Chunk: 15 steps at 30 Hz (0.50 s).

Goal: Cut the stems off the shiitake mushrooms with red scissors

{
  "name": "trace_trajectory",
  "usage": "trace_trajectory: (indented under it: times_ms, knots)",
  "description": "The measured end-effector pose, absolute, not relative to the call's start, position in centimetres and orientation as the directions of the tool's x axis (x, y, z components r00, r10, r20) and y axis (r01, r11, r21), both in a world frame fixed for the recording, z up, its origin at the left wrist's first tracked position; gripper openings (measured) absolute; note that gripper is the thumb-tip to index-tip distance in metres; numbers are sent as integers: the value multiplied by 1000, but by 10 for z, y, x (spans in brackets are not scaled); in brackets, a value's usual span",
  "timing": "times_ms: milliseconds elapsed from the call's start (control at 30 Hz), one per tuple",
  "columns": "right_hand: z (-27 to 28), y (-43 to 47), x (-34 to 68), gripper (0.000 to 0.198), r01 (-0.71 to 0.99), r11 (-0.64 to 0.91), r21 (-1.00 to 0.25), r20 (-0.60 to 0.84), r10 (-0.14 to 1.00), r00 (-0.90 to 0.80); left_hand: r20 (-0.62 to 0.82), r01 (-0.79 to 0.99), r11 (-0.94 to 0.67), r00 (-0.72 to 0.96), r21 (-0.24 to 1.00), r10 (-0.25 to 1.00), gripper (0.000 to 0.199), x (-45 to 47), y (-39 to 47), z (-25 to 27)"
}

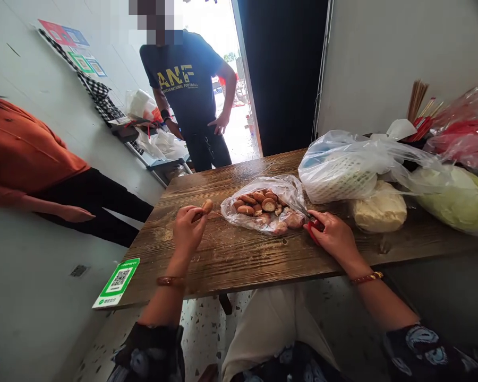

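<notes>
My left hand (190,229) is closed on a brown mushroom (207,206), held above the table to the left of the bag. Scissors (312,227) with red and black handles are gripped in my right hand (332,237), their blades pointing up and left over the bag's right edge. Between my hands, a clear plastic bag (231,213) lies spread open on the wooden table (219,254). Several brown-capped mushrooms (269,205) are heaped in it, one showing its pale underside.
On the right of the table are a pale block in plastic (378,207), a bagged green vegetable (458,196), a netted item in a bag (338,170) and skewers (417,101). A green QR card (117,281) lies at the left corner. Two people (187,90) stand beyond the table and to its left.
</notes>
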State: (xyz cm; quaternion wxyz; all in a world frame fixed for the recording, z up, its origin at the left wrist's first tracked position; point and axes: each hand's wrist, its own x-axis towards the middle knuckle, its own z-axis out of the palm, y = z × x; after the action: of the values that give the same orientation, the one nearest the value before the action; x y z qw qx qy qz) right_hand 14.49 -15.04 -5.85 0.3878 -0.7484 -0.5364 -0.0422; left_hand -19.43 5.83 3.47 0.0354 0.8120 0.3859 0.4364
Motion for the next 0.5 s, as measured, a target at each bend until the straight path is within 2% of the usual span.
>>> trace_trajectory:
  times_ms: [67,133,300,367,500]
  knots:
    - [-59,-151,145,43,841,-127,-525,479,773,416,610,715,-627,357,308,707,15,-215,70,18]
    - [-59,-151,144,42,848,-141,-511,481,770,418,531,759,-599,407,256,743,15,-225,77,5]
    - [-59,-150,144,43,852,-155,-500,480,769,422,414,709,-651,525,271,744,24,-215,77,4]
    - [-59,-149,144,43,849,-155,-505,481,766,426,424,668,-682,547,298,722,26,-205,73,16]
    - [-59,-148,144,42,848,-157,-506,484,762,431,597,632,-721,472,282,648,25,-173,54,43]
